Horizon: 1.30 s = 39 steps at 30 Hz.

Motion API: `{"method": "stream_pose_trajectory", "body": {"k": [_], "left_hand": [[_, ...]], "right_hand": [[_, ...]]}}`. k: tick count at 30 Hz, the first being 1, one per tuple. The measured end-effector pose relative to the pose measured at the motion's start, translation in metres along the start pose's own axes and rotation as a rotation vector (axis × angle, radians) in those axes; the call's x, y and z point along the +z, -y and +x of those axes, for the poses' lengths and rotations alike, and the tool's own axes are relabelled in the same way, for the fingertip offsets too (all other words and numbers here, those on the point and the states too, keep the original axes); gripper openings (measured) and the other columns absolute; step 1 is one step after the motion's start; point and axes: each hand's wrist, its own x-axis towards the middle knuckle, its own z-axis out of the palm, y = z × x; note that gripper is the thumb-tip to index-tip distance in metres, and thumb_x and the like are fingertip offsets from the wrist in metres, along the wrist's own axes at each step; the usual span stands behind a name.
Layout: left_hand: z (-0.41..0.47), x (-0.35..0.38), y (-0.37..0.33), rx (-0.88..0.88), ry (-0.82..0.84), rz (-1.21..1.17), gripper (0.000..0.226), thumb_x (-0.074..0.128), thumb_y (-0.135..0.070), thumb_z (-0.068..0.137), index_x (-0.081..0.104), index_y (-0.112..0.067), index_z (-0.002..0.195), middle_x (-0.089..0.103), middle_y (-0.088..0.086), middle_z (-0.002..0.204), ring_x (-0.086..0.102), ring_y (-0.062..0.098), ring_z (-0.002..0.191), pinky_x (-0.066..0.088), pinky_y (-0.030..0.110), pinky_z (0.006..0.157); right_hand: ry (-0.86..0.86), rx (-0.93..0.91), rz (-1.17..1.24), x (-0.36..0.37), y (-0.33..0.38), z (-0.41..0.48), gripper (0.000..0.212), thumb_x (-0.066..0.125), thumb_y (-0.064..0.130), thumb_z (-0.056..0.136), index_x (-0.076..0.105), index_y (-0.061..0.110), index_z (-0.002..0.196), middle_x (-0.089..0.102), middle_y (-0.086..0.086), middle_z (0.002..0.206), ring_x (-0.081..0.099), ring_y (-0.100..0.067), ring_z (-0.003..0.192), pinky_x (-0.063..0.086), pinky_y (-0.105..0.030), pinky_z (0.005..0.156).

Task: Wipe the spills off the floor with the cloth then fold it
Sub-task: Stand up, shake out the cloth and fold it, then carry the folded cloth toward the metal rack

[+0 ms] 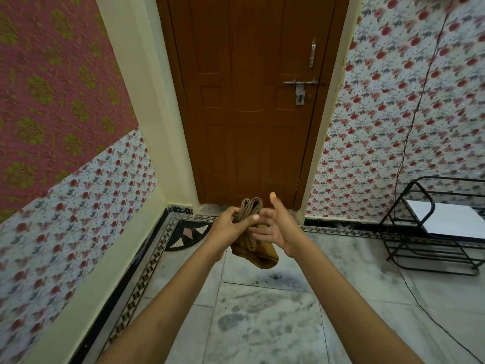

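A brown cloth [258, 249] is bunched into a folded bundle and held up in the air above the marble floor [262, 324], in front of the door. My left hand [231, 227] grips the bundle around its middle, with folded ends sticking up above the fingers and the rest hanging below. My right hand [278, 227] is beside it, palm turned toward the cloth, thumb raised and fingers straight, touching the cloth's right side. Dark smudges [273, 278] mark the floor tiles below the cloth.
A closed brown wooden door [249, 101] with a bolt latch stands straight ahead. A black metal rack [433, 227] holding a white board sits on the floor at the right. A thin black cable [409, 290] runs down the right wall and across the floor. Patterned walls close in on the left.
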Motion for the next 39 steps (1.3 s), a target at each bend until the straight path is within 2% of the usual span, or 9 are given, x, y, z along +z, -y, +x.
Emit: {"method": "stream_pose_trajectory", "body": {"k": [4, 7, 10, 13, 19, 25, 30, 35, 39], "left_hand": [[0.002, -0.009, 0.006, -0.053, -0.048, -0.119, 0.020, 0.062, -0.019, 0.087, 0.059, -0.016, 0.106, 0.065, 0.009, 0.100, 0.062, 0.020, 0.088, 0.051, 0.026, 0.067], [-0.001, -0.015, 0.004, -0.100, -0.035, -0.257, 0.010, 0.055, -0.015, 0.090, 0.061, -0.016, 0.098, 0.064, 0.009, 0.089, 0.061, 0.022, 0.079, 0.051, 0.028, 0.063], [-0.006, -0.023, 0.001, -0.121, 0.026, -0.461, 0.008, 0.053, -0.015, 0.090, 0.060, -0.017, 0.094, 0.063, 0.007, 0.084, 0.061, 0.023, 0.078, 0.050, 0.032, 0.067], [-0.008, -0.028, 0.003, -0.139, 0.069, -0.543, 0.012, 0.051, -0.014, 0.090, 0.062, -0.017, 0.091, 0.064, 0.007, 0.085, 0.061, 0.023, 0.079, 0.049, 0.034, 0.070], [-0.009, -0.015, 0.023, -0.232, 0.057, -0.283, 0.019, 0.046, -0.004, 0.088, 0.056, -0.018, 0.081, 0.055, 0.005, 0.076, 0.053, 0.020, 0.072, 0.040, 0.030, 0.059], [-0.014, 0.038, 0.027, -0.284, 0.157, -0.194, 0.033, 0.042, 0.001, 0.088, 0.049, -0.018, 0.115, 0.056, 0.007, 0.088, 0.052, 0.022, 0.079, 0.045, 0.032, 0.067], [-0.014, 0.096, 0.023, -0.238, 0.323, -0.101, 0.073, 0.059, 0.004, 0.081, 0.028, -0.029, 0.139, 0.051, 0.001, 0.118, 0.055, 0.023, 0.100, 0.055, 0.037, 0.072], [-0.011, 0.196, -0.010, -0.281, 0.399, -0.119, 0.085, 0.051, 0.013, 0.083, 0.017, -0.032, 0.146, 0.044, 0.002, 0.129, 0.057, 0.020, 0.095, 0.056, 0.032, 0.063], [-0.011, 0.289, -0.044, -0.288, 0.463, -0.161, 0.086, 0.047, 0.017, 0.083, 0.014, -0.030, 0.147, 0.045, 0.000, 0.127, 0.056, 0.022, 0.100, 0.058, 0.037, 0.069]], "right_hand": [[-0.156, -0.089, -0.175, 0.003, -0.006, -0.002, 0.063, 0.020, 0.056, 0.096, 0.064, 0.012, 0.094, 0.068, -0.009, 0.099, 0.064, -0.025, 0.087, 0.050, -0.032, 0.071], [-0.399, -0.073, -0.149, -0.007, -0.024, 0.006, 0.042, 0.039, 0.048, 0.096, 0.057, 0.016, 0.117, 0.056, -0.011, 0.127, 0.053, -0.025, 0.107, 0.044, -0.037, 0.084], [-0.120, 0.198, 0.125, -0.015, -0.050, 0.001, 0.065, 0.042, 0.061, 0.089, 0.043, 0.015, 0.135, 0.053, -0.014, 0.129, 0.053, -0.033, 0.114, 0.046, -0.045, 0.092], [0.051, 0.144, 0.436, -0.018, -0.069, -0.007, 0.062, 0.046, 0.059, 0.086, 0.053, 0.013, 0.127, 0.063, -0.017, 0.118, 0.059, -0.034, 0.108, 0.047, -0.046, 0.092], [-0.273, 0.008, 0.244, -0.041, -0.079, -0.015, 0.045, 0.067, 0.030, 0.083, 0.055, 0.011, 0.122, 0.064, -0.011, 0.113, 0.062, -0.029, 0.101, 0.054, -0.042, 0.084], [-0.397, -0.040, 0.186, -0.084, -0.084, -0.036, 0.021, 0.066, 0.021, 0.085, 0.061, 0.015, 0.105, 0.065, -0.009, 0.105, 0.062, -0.026, 0.095, 0.054, -0.037, 0.077], [-0.466, -0.022, 0.215, -0.140, -0.081, -0.053, 0.030, 0.067, 0.021, 0.085, 0.058, 0.011, 0.112, 0.063, -0.012, 0.108, 0.061, -0.029, 0.097, 0.054, -0.037, 0.073], [-0.487, -0.027, 0.274, -0.240, -0.067, -0.087, 0.034, 0.066, 0.018, 0.086, 0.057, 0.006, 0.116, 0.062, -0.014, 0.108, 0.061, -0.029, 0.093, 0.054, -0.034, 0.066], [-0.510, -0.040, 0.269, -0.338, -0.050, -0.116, 0.032, 0.066, 0.017, 0.086, 0.056, 0.005, 0.114, 0.062, -0.015, 0.108, 0.062, -0.028, 0.090, 0.054, -0.033, 0.067]]}}
